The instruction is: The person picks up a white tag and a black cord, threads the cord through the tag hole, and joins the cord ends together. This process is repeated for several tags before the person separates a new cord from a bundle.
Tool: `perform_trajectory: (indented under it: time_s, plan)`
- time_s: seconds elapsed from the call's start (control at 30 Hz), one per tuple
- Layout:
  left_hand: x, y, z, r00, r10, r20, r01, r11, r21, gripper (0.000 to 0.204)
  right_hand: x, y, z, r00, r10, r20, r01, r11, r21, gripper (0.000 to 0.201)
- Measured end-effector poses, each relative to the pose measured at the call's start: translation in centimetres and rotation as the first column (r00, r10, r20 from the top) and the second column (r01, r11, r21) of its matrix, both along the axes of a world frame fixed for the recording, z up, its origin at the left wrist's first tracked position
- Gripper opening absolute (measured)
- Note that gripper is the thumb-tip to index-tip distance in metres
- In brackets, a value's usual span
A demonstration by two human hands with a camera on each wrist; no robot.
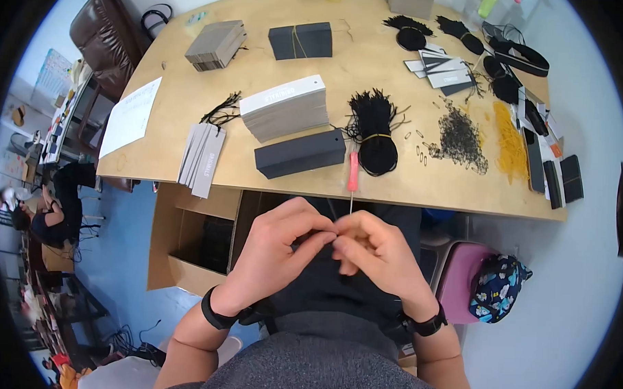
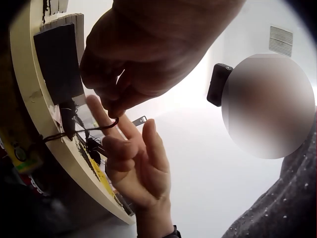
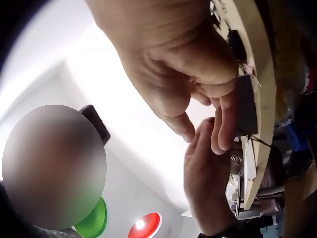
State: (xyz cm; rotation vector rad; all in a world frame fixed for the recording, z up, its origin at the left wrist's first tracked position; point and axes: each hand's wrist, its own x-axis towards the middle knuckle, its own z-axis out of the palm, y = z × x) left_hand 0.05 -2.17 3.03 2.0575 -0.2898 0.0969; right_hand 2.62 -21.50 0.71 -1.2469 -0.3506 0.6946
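Observation:
Above the lap, just off the table's front edge, my two hands meet at the fingertips. My left hand pinches a thin dark cord between thumb and fingertips; in the left wrist view the cord trails off sideways. My right hand is right beside it, its fingers loosely bent and its thumb apart from them, as the right wrist view shows. Beyond the hands, a pink-handled tool with a thin metal shaft projects over the table edge. A banded bundle of black cords lies behind it.
On the table stand a stack of grey-white tags and a dark tag stack. Strung tags overhang the front edge. Farther right lie small dark pins and yellow rubber bands. An open cardboard box sits below.

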Motion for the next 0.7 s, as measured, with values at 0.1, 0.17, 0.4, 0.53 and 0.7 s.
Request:
perform_trajectory:
  time_s: [0.1,0.17,0.4,0.53,0.7]
  plan:
    - [1.2,1.0,0.9,0.998,-0.024,0.051,0.02,0.997,0.074,0.007,0.1,-0.6,0.1,0.977,-0.162,0.136,0.191,0.953,-0.236,0.013]
    - [3.2,1.9,1.5,0.99,0.027,0.141,-0.043,0.993,0.112,0.007,0.4,-1.5,-0.5,0.964,-0.177,0.198,0.224,0.941,-0.254,0.012]
    - [15.9,6.1,1.1,0.88,0.103,0.465,-0.329,0.837,0.438,0.027,0.4,-3.5,-0.4,0.926,-0.234,0.297,0.318,0.907,-0.278,0.008]
    - [17.8,6.4,1.9,0.986,0.139,0.087,-0.164,0.856,0.49,0.037,0.2,-4.2,-0.3,0.921,-0.241,0.306,0.331,0.898,-0.289,0.007]
    - [14.8,5.3,3.1,0.925,0.135,0.355,-0.295,0.844,0.447,0.03,0.3,-4.4,-0.8,0.928,-0.224,0.297,0.309,0.909,-0.279,0.008]
